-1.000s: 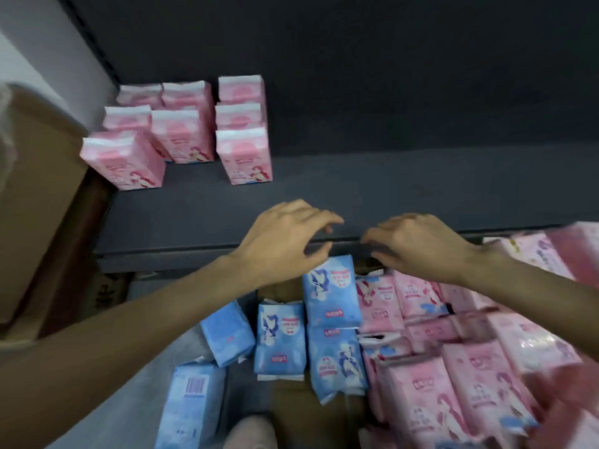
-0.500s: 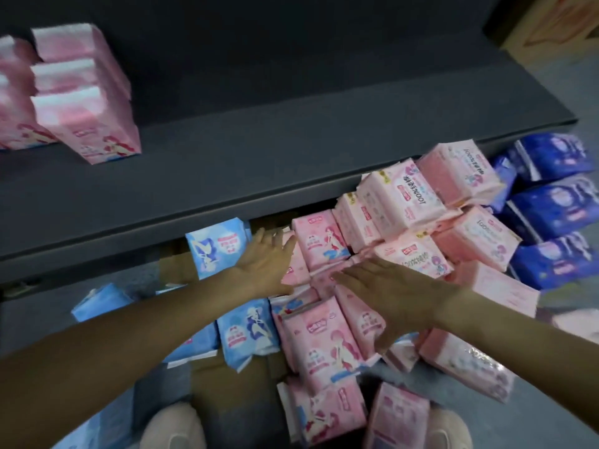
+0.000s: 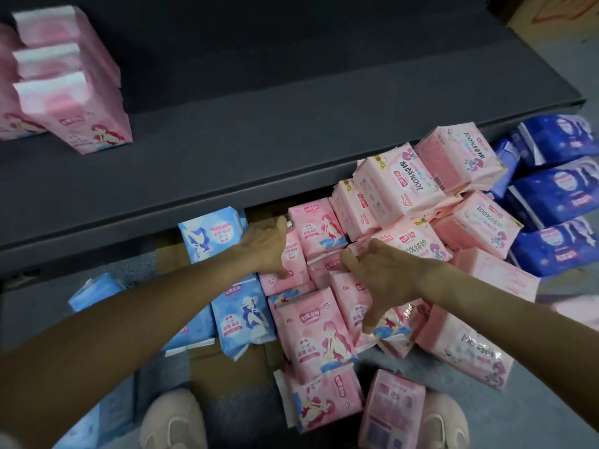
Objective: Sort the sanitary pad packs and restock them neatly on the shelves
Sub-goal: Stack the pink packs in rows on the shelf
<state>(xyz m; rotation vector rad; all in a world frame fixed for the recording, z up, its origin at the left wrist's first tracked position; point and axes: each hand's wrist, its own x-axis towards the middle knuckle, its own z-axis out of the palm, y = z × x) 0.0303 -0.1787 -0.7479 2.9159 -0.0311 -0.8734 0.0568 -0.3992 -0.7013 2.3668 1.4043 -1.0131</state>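
While pink packs (image 3: pixel 68 102) stand on the shelf (image 3: pixel 291 150), both hands, left hand (image 3: pixel 264 247) and right hand (image 3: pixel 385 277), rest with fingers spread on the pink floor pile (image 3: pixel 319 338)

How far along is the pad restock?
Early. Done: a few pink packs stand in rows at the left of the shelf; the rest of it is bare. In hand: left hand and right hand reach into the pink pile below, with nothing lifted yet. Left: that pile, the light blue packs and the dark blue packs all lie unshelved.
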